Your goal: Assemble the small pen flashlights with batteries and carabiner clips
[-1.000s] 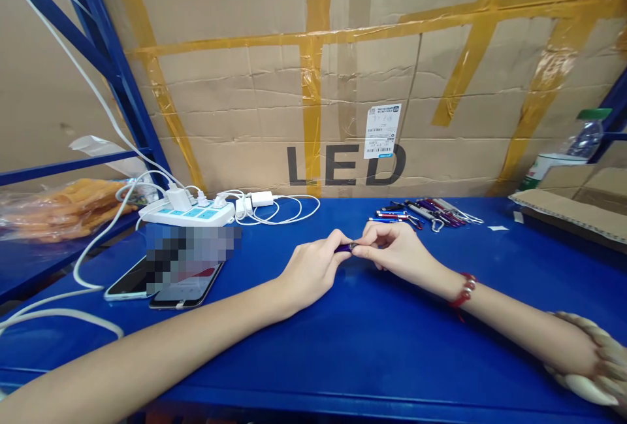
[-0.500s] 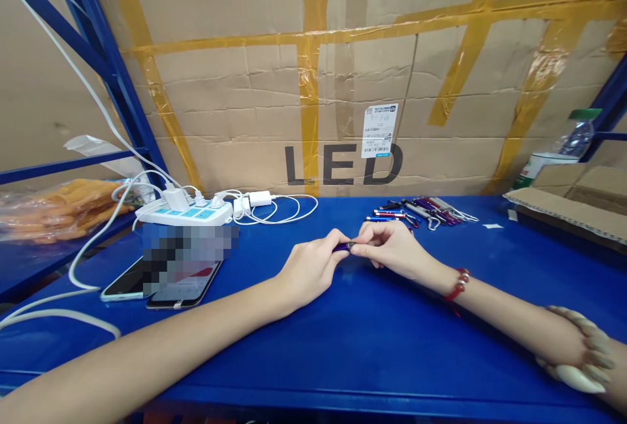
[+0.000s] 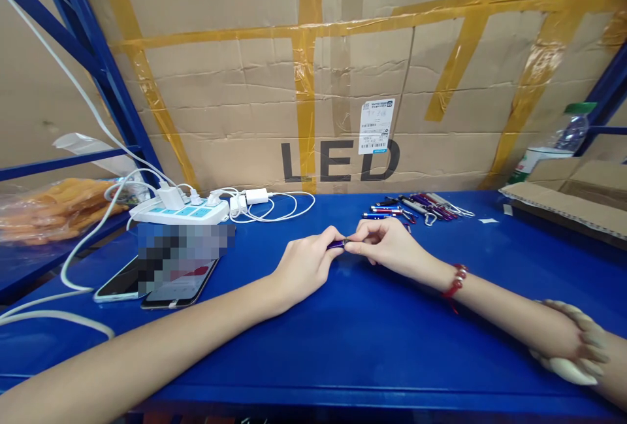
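Clock: centred on the purple tube, with 12 toward the big carton (image 3: 245, 110) at the back of the blue counter (image 3: 343, 352).
Orange bag: clear plastic around orange things (image 3: 63, 205), far out toward 9.
Phones: two, side by side near 9, the left phone (image 3: 117, 285) and the right phone (image 3: 181, 290), their upper parts blurred.
Power strip: white strip (image 3: 169, 216) toward 10, beyond the phones, with plugs and cables in it.
Left hand: the left hand (image 3: 304, 266) reaches in from 8, thumb and forefinger pinching the tube's body.
Purple tube: small purple tube (image 3: 335, 245) in the fingers over the middle of the counter, long axis nearly 9 to 3, right end slightly higher. From the left hand it lies toward 2; from the right hand, toward 9. Both hands touch it, so neither is nearer.
Right hand: the right hand (image 3: 386, 244) comes from 4, thumb and forefinger pressed together on the tube's dark end; the exact grip is too small to tell.
Metal tubes: loose pile (image 3: 416, 208) at 2, just beyond the right hand.
Open box: cardboard box (image 3: 563, 205) toward 3, bottle (image 3: 571, 133) behind it.
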Motion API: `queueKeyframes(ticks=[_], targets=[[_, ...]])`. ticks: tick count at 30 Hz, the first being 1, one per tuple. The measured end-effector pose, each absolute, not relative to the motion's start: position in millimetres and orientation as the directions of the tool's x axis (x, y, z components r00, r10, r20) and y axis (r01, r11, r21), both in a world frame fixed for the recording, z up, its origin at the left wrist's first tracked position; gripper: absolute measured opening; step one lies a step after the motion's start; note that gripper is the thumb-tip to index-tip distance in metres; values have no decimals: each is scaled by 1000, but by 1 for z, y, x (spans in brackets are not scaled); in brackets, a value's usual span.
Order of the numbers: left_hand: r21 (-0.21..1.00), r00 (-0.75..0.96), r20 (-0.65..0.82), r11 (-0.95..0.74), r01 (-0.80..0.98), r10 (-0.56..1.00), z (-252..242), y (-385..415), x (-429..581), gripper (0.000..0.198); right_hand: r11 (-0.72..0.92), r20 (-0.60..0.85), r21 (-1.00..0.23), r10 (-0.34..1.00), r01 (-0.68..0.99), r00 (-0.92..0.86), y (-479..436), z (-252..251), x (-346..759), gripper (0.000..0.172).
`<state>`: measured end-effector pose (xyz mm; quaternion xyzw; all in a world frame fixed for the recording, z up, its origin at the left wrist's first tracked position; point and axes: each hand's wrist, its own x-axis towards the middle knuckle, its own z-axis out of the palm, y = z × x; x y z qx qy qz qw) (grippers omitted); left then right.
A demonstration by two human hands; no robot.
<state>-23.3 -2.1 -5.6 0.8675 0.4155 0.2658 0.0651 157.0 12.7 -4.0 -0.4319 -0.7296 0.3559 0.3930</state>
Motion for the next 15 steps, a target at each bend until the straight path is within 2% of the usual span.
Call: queueKeyframes(ticks=[8,15], targets=[[317,495,438,-645,695,750,-7,-1,-23,14,370,277,-863,916,345,-290,12,-5,155,34],[352,483,444,-643,681,754,-6,-2,-23,17,279,189,-899,942,338,-277,11,-2,154,37]])
